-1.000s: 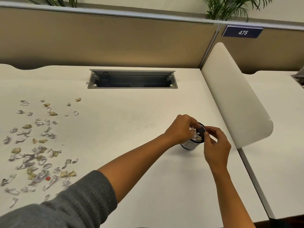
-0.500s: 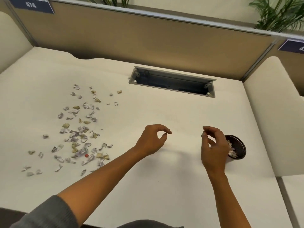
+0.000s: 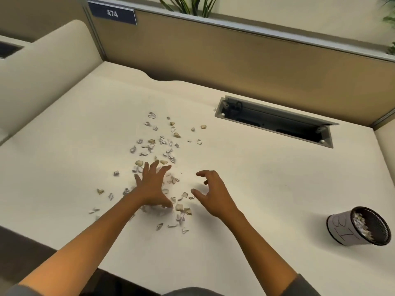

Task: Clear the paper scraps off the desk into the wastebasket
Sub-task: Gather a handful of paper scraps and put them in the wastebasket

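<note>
Apparently pushed-up grey sleeves point(image 3: 305, 285)

Torn paper scraps point(image 3: 162, 144) litter the desk point(image 3: 256, 189); part-filled wastebasket point(image 3: 361, 227) stands well apart

Under both hands the desk point(image 3: 267, 189) looks smooth, matt and cream. The paper scraps point(image 3: 162, 144) beneath the left hand point(image 3: 152, 185) are crumpled. Right of the right hand point(image 3: 210, 194), the wastebasket point(image 3: 359, 226) is black mesh wrapped in matt grey.

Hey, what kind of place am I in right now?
Most likely an open-plan office workstation: a tan partition behind the desk, a numbered sign reading 474, and a cable tray set into the desktop.
</note>
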A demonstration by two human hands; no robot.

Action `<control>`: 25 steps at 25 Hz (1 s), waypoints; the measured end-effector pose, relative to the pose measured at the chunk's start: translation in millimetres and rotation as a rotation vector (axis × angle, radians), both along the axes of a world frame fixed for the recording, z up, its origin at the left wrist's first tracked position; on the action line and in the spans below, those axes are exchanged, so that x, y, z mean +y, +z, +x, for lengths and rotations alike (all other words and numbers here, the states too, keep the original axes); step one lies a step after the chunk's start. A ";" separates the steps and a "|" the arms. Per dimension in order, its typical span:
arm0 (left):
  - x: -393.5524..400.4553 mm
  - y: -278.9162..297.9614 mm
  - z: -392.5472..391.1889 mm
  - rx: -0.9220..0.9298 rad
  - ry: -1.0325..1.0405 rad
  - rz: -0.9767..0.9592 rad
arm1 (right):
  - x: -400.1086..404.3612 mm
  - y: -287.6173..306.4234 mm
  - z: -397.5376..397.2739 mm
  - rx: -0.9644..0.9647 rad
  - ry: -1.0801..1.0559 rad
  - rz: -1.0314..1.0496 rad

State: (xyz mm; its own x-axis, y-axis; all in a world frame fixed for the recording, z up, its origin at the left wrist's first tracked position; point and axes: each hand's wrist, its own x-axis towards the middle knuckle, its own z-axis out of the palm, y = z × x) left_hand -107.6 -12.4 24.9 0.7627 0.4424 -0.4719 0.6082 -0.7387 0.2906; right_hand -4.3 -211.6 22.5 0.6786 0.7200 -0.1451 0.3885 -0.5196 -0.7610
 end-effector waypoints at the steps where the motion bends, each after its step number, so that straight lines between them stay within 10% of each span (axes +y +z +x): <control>1: 9.4 -1.6 -8.0 0.009 -0.003 -0.013 | 13.7 -3.0 -4.7 0.008 0.042 -0.039; 15: 61.6 -22.2 -34.7 -0.434 0.214 -0.186 | 107.9 -29.4 -26.5 -0.126 0.203 -0.239; 25: 93.2 -8.5 -37.9 -0.691 1.054 -1.547 | 138.1 -26.2 -16.0 -0.124 0.412 -0.234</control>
State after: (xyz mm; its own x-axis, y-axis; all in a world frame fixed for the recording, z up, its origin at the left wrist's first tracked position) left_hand -145.5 80.8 16.4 0.7097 0.3373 -0.6185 0.0812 0.8329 0.5474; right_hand -20.3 -73.4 -3.7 0.3665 0.8899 -0.2716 0.6777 -0.4554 -0.5773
